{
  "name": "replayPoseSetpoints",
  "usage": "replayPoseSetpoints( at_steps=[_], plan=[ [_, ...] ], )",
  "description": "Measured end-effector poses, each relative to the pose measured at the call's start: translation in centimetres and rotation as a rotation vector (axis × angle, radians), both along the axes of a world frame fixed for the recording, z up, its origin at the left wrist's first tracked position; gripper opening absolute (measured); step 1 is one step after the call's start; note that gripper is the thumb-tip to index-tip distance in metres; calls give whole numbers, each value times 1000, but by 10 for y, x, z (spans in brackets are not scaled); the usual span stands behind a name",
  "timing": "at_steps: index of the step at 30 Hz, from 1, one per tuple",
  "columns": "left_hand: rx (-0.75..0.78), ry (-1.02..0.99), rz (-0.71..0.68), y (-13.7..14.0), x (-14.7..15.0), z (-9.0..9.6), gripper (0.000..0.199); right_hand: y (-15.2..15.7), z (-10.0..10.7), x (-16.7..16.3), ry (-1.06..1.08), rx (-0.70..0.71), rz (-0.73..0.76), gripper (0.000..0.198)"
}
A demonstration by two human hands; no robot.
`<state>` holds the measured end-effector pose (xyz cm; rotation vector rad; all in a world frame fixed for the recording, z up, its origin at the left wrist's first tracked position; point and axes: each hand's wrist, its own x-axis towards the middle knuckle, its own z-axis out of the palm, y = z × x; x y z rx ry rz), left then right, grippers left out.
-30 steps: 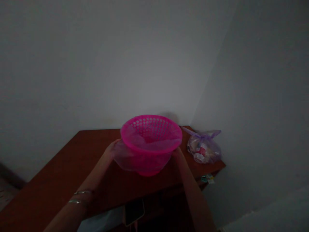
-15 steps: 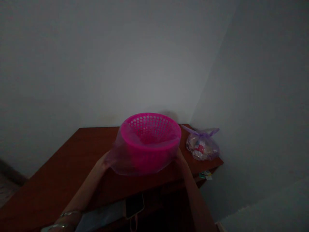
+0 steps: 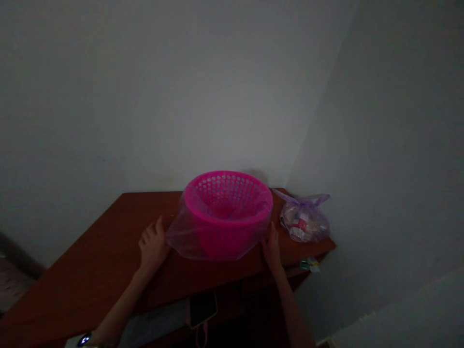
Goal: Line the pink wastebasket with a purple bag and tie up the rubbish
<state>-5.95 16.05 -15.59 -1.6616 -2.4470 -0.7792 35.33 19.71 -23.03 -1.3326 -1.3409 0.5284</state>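
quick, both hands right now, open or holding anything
left hand: open, fingers spread, beside the bag-lined pink basket, holding nothing.
right hand: open, flat by the basket's right side, holding nothing; contact cannot be told.

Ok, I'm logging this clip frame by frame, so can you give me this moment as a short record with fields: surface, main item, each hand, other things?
surface: brown wooden table in a room corner
main item: pink perforated basket, upright on the table, lined with a thin clear bag that hangs over its rim
left hand: open, flat on the table beside the bag, holding nothing
right hand: open, at the basket's right side
other things: tied bag of rubbish at the table's right end; phone below the table's front edge
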Motion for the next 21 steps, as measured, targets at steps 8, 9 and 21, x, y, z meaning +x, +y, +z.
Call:
replayPoseSetpoints(
  at_steps=[8, 9, 21],
  plan=[
    [679, -261, -236, -20, 9, -10, 52, -31, 14, -34, -5, 196, -139, 50],
    [749, -279, -248, -24, 12, -1, 46, -33, 19, -37, 9, 235, -156, 41],
    [836, -176, -482, -42, 70, 140, 31, -50, 118, -71, -22, 664, -229, 18]
  ],
)
